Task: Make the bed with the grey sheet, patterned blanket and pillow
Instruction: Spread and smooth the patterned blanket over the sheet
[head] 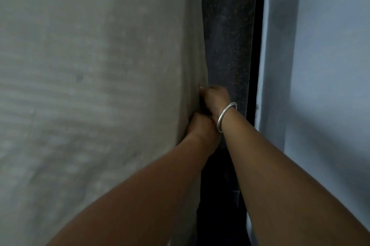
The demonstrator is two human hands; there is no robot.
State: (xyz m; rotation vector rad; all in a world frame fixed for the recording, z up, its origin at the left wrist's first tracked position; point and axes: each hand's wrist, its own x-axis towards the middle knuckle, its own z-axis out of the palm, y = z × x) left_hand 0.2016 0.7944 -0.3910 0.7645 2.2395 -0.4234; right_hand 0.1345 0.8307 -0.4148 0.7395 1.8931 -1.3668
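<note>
At sheet edge — both hands (left, right) fisted.

Bed dark edge exposed; grey sheet spread on top

A home bedroom: a grey sheet covers a mattress beside a pale blue wall.

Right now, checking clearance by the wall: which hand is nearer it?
Right. The right hand, wearing a bangle, is at the grey sheet edge wall-side; the left hand sits farther bedward.
</note>
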